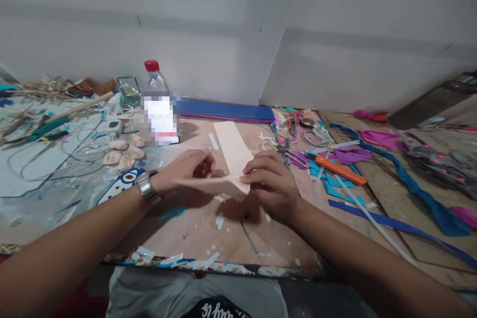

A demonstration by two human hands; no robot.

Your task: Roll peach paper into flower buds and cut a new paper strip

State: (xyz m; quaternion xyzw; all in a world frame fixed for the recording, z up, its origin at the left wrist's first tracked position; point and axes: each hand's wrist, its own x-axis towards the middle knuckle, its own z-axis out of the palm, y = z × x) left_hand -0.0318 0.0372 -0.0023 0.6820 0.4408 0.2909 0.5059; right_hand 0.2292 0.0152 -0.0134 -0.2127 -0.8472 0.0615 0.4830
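A smooth peach-coloured strip point(233, 144), looking like thin craft foam, runs from the back of the table toward me. Its near part bends up on edge and crosses leftward between my hands. My right hand point(272, 179) is closed, pinching the strip at the bend between thumb and fingers. On the left, my left hand point(196, 166), with a metal watch point(148, 185) at the wrist, is curled closed at the strip's other end. The raised edge partly hides its fingertips. A small white scrap point(213, 141) lies beside the strip.
A phone point(161, 117) leans before a red-capped bottle point(156, 77). Behind are blue sheets point(227, 110). To the right lie an orange cutter point(337, 168), scissors point(292, 155) and blue ribbon point(402, 174). Pliers point(48, 131), petal-like pieces point(124, 154) and a power strip point(121, 185) are left.
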